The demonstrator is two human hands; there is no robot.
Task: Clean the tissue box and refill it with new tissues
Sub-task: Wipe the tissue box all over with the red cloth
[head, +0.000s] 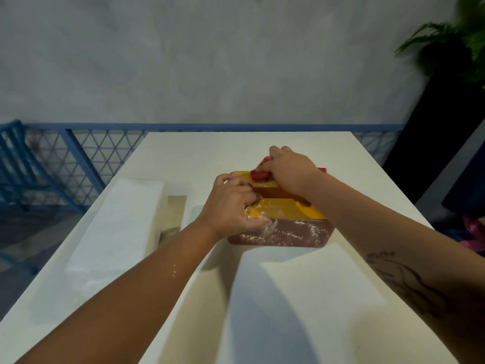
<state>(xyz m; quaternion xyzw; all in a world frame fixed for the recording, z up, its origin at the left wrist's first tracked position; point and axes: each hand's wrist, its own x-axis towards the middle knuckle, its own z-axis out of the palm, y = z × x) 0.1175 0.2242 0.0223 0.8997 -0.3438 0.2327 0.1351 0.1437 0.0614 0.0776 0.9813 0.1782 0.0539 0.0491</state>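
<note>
A tissue box [286,232] with a yellow top and reddish-brown sides stands on the middle of the white table [262,298]. White dust speckles its near side and near-left top corner. My left hand [231,206] grips the box's near-left corner, fingers curled over the top edge by the slot. My right hand [288,169] holds a red cloth [259,175] bunched against the far part of the yellow top. A thick stack of white tissues [123,222] lies on the table left of the box.
A blue mesh railing [86,153] runs behind and to the left of the table. A potted plant in a tall black planter [435,122] stands at the right. Something pink [472,232] lies low beyond the table's right edge.
</note>
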